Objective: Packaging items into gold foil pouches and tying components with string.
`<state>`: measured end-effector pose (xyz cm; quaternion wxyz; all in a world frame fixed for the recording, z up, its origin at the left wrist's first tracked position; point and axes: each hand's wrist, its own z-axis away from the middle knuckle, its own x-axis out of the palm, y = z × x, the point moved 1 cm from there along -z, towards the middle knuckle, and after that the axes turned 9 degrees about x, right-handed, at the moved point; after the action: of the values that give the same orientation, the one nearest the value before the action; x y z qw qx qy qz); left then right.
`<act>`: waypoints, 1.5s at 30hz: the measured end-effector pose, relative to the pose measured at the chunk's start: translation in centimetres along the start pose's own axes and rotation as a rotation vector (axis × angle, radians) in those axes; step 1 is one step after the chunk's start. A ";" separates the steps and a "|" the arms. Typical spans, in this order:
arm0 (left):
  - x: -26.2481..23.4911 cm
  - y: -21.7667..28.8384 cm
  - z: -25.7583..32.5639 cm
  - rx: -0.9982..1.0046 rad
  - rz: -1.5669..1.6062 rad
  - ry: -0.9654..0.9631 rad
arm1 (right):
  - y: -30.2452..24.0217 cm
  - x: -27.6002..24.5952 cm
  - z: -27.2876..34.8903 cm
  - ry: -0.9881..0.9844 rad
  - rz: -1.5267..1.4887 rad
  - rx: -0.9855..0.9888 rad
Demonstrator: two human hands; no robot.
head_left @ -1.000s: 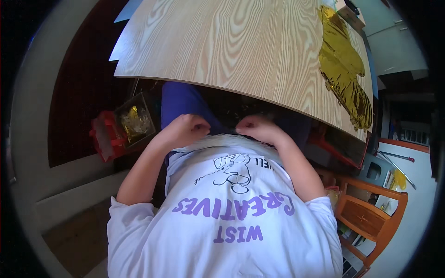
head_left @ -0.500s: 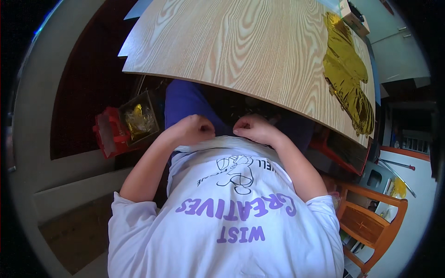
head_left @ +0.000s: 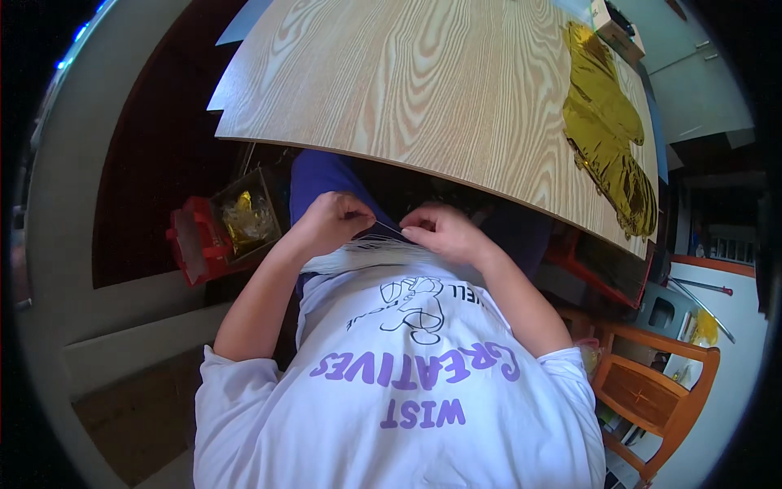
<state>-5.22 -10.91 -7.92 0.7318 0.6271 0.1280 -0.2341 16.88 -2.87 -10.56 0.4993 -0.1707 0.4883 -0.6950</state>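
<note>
Over my lap, my left hand (head_left: 332,218) and my right hand (head_left: 442,231) face each other a short gap apart. Both have thumb and forefinger pinched. A thin white string (head_left: 388,226) stretches between the two pinches, one end at each hand. Below them a bundle of white strings (head_left: 358,254) lies across my lap, against the hem of my white shirt. It is partly covered by my right hand. How the held string joins the bundle cannot be made out.
A wood-grain table (head_left: 391,90) stands ahead, its edge just beyond my hands. Gold foil sheets (head_left: 607,122) and a small box (head_left: 617,33) lie on its right side. A box with crumpled gold foil and clear wrap (head_left: 248,220) sits left, a wooden chair (head_left: 652,391) right.
My hands have lifted slightly, and a string now shows taut between them. More of the white bundle on my lap is visible.
</note>
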 end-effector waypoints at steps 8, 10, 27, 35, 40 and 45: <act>-0.9 5.5 1.0 0.286 -0.126 -0.037 | -4.3 0.5 2.2 0.120 -0.040 -0.215; -1.0 6.6 0.9 0.416 -0.193 -0.092 | -4.9 0.6 2.8 0.212 0.029 -0.327; -3.5 10.4 2.3 0.135 0.588 -0.219 | -10.0 -1.2 6.0 0.351 0.034 -0.618; -2.3 11.9 -0.5 0.477 0.677 0.761 | -11.8 1.4 8.1 0.486 0.356 -0.810; -0.9 10.3 1.4 0.901 -0.097 0.278 | -16.5 -5.8 9.9 0.637 0.432 -0.815; -2.6 13.9 2.3 0.703 0.843 0.405 | -12.1 -1.5 7.6 0.293 0.273 -0.779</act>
<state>-0.73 -11.26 5.71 0.4706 0.8614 -0.0805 0.1731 16.64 -5.17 3.58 0.4103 -0.1798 0.7978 -0.4034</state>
